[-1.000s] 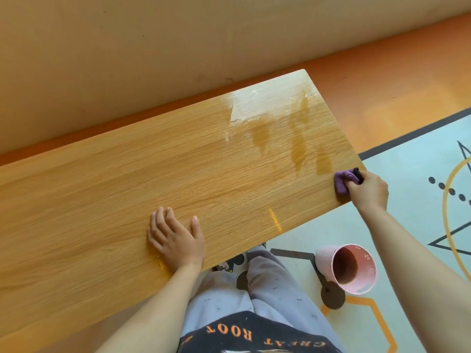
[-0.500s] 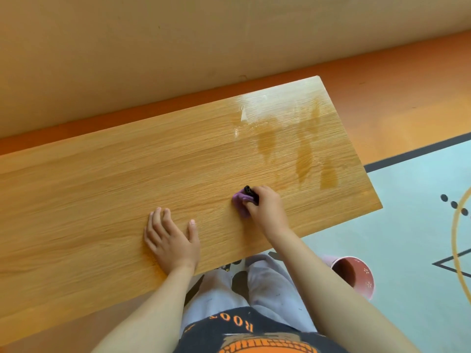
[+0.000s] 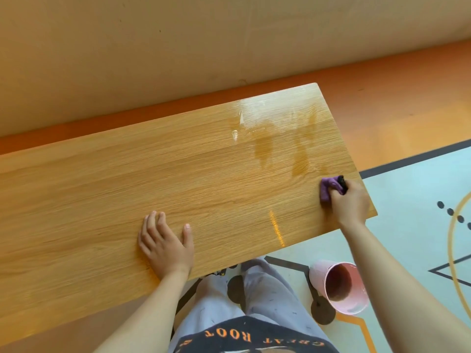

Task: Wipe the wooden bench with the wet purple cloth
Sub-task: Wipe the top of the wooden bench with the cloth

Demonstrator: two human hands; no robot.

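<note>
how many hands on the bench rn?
2. Left hand rests flat on the bench by its near edge; right hand grips the purple cloth at the right end.

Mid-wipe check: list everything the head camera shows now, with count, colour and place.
Light wooden bench: one, tan, spanning the view along the wall.
Wet purple cloth: one, purple, on the bench's right end.
Wet patches: several, darker, bench's far right part.
Patterned floor mat: one, pale blue, right side.
Pink plastic cup: one, pink, on that mat, lower right.
Left hand: one, flat on the bench near its front edge.
Right hand: one, gripping the cloth.
</note>
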